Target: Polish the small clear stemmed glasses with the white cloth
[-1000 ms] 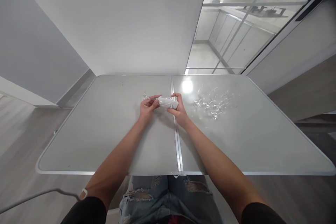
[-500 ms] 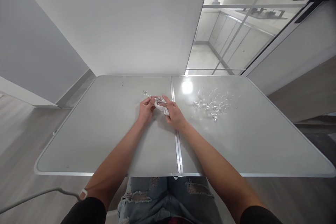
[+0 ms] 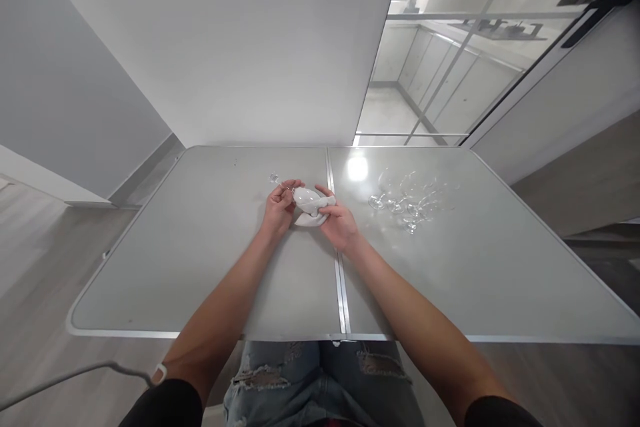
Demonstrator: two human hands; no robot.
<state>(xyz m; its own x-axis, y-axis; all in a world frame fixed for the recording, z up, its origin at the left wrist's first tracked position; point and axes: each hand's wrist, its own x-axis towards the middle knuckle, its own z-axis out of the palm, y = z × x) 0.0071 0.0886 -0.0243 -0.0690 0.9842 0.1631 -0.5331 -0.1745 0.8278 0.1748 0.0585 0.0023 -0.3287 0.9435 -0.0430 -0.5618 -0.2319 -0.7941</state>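
- Left hand pinches the stem of a wine glass above the counter.
- Right hand grips a white cloth stuffed into its bowl.
- More glasses stand to the right.

Clear glossy glass stemware, soft white cloth, smooth matt table

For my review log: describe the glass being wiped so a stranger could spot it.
On the grey folding table, just left of its centre seam, both hands meet. The wine glass lies sideways between them, its bowl stuffed with white cloth, unlike the bare glasses clustered to the right.
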